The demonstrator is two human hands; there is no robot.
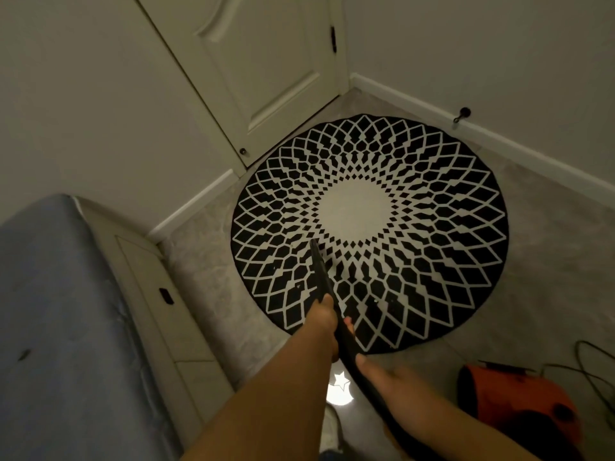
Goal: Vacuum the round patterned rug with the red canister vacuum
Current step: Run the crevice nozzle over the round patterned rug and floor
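Note:
The round black-and-white patterned rug (369, 227) lies on the floor in the room's corner. A black vacuum nozzle (321, 267) points down onto the rug's near-left part, its tip just short of the pale centre. My left hand (322, 324) grips the nozzle's upper end. Below it, my right hand (386, 377) holds the black hose (349, 347), which runs down toward me. The red canister vacuum (519, 404) sits on the floor at the lower right, off the rug.
A bed with a blue cover (56, 327) and a cream drawer base fills the left. A closed cream door (266, 61) stands behind the rug. A doorstop (462, 114) juts from the right baseboard. A black cord (595, 371) loops beside the vacuum.

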